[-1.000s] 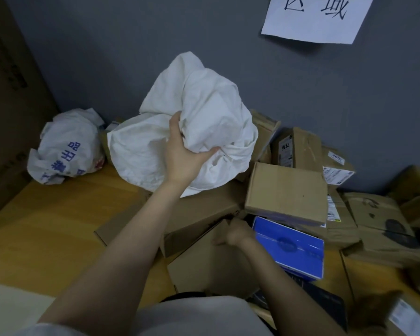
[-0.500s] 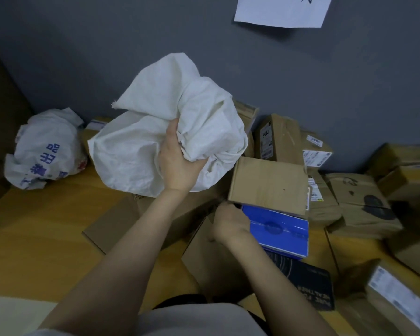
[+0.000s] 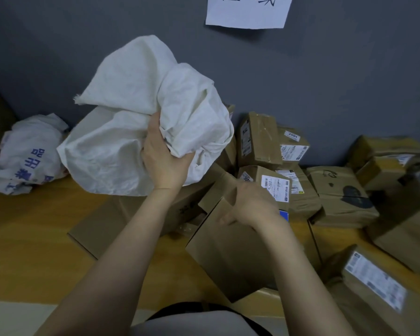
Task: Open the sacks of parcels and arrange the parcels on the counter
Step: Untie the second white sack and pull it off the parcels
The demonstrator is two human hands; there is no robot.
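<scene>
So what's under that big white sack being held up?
Below the white sack, gripped by the left hand, lies a large flat cardboard box on the wooden counter. The box's far part is hidden by the sack.

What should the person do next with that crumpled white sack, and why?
Probably drop the white sack beside the printed bag on the left. It hangs limp and bunched in the left hand, seemingly emptied, while the right hand grips a cardboard box alone. Freeing the left hand would let both hands arrange parcels.
</scene>
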